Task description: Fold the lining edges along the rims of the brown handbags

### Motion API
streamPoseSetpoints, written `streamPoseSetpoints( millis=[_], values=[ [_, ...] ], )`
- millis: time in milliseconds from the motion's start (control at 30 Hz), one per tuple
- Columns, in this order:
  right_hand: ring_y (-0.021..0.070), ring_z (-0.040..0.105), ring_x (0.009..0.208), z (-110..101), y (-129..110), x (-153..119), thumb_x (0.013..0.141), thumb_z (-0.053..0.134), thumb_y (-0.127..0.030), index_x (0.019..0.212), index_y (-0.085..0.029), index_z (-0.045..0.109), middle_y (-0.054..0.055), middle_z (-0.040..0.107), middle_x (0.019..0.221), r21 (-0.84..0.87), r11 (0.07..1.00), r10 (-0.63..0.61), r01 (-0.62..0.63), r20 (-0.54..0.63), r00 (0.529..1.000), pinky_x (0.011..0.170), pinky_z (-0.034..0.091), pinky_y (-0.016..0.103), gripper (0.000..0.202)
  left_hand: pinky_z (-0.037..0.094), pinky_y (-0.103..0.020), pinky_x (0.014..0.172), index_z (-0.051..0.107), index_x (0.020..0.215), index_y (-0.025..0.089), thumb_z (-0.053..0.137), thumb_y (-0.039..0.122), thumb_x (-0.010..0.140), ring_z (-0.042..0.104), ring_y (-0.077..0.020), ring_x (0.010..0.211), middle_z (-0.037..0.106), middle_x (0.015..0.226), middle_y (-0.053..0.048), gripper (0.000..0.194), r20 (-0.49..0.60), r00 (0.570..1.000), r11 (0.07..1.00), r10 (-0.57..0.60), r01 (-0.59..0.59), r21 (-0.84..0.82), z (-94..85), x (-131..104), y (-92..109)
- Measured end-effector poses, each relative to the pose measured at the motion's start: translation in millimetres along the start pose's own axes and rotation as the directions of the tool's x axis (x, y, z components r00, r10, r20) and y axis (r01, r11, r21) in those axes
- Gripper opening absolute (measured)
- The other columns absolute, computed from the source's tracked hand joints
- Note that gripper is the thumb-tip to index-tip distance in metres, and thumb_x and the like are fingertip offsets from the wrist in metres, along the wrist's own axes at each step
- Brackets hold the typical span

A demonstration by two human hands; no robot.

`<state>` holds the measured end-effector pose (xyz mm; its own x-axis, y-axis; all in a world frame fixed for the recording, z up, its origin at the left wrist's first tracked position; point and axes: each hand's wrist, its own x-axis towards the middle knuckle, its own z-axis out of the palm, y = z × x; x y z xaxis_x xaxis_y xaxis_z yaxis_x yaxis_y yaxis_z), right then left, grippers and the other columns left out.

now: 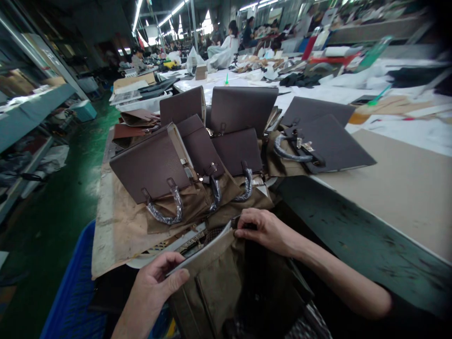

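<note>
Low in the head view, an olive-brown bag lining with a pale top edge hangs between my two hands. My left hand pinches one end of that edge between thumb and fingers. At the other end my right hand grips the edge with curled fingers. Dark material and a plastic-wrapped part lie below in shadow. Just beyond my hands rests a pile of dark brown briefcases, whose handles are wrapped in clear plastic.
A blue plastic crate stands at the lower left, by the green floor. To the right is a grey-brown board. White worktables with scraps and green-tipped bottles extend behind. Several people sit far back.
</note>
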<state>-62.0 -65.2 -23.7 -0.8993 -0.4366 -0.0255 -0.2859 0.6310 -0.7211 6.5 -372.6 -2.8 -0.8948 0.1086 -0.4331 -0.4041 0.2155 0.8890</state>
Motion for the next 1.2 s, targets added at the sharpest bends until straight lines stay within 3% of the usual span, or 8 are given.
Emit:
streamPoseSetpoints(
  millis=[233, 400, 767, 967, 1200],
  values=[
    [0.0176, 0.054, 0.095, 3.9, 0.8, 2.2, 0.085, 0.07, -0.032, 0.076, -0.022, 0.066, 0.002, 0.055, 0.098, 0.036, 0.995, -0.086, 0.09, -0.101, 0.991, 0.082, 0.044, 0.031, 0.014, 0.049, -0.025, 0.076, 0.067, 0.095, 0.02, 0.075, 0.05, 0.073, 0.063, -0.0209, 0.09, 0.066, 0.084, 0.0, 0.038, -0.005, 0.999, 0.999, -0.045, 0.046, 0.029, -4.2, 1.0, -7.5],
    [0.0206, 0.051, 0.115, 2.0, 2.5, 2.0, 0.083, 0.072, -0.029, 0.076, -0.022, 0.067, 0.003, 0.057, 0.119, 0.113, 0.986, -0.116, 0.126, -0.095, 0.989, 0.097, 0.041, 0.035, 0.011, 0.049, -0.026, 0.076, 0.064, 0.1, 0.022, 0.071, 0.051, 0.077, 0.062, -0.0201, 0.089, 0.064, 0.085, 0.001, 0.038, 0.031, 0.998, 0.997, -0.056, 0.054, 0.051, -9.3, 2.4, -16.3],
    [0.0231, 0.06, 0.114, -5.3, 1.0, 0.4, 0.082, 0.073, -0.032, 0.075, -0.022, 0.067, 0.004, 0.068, 0.12, 0.422, 0.902, -0.08, 0.09, -0.043, 0.996, 0.099, 0.044, 0.038, 0.014, 0.05, -0.026, 0.076, 0.065, 0.1, 0.02, 0.071, 0.05, 0.077, 0.059, -0.0186, 0.083, 0.063, 0.083, 0.0, 0.039, -0.025, 0.999, 0.998, -0.044, 0.045, 0.035, -11.3, 6.2, -21.6],
    [0.0229, 0.06, 0.112, 3.0, 0.2, 4.2, 0.085, 0.068, -0.031, 0.077, -0.022, 0.066, 0.004, 0.069, 0.117, 0.235, 0.97, -0.043, 0.061, -0.081, 0.996, 0.094, 0.045, 0.036, 0.012, 0.052, -0.027, 0.075, 0.069, 0.096, 0.02, 0.074, 0.05, 0.074, 0.059, -0.0189, 0.08, 0.065, 0.081, -0.001, 0.037, -0.035, 0.999, 0.999, -0.007, 0.008, 0.035, -6.6, 0.3, -13.8],
    [0.0192, 0.061, 0.091, 11.1, -4.6, 11.1, 0.086, 0.066, -0.03, 0.076, -0.022, 0.064, 0.001, 0.068, 0.092, 0.06, 0.997, -0.034, 0.041, -0.118, 0.992, 0.081, 0.046, 0.031, 0.013, 0.052, -0.027, 0.074, 0.069, 0.091, 0.02, 0.075, 0.049, 0.071, 0.061, -0.0205, 0.081, 0.067, 0.083, -0.002, 0.036, -0.02, 1.0, 1.0, -0.022, 0.022, 0.0, -1.4, -3.6, -7.0]
  ],
)
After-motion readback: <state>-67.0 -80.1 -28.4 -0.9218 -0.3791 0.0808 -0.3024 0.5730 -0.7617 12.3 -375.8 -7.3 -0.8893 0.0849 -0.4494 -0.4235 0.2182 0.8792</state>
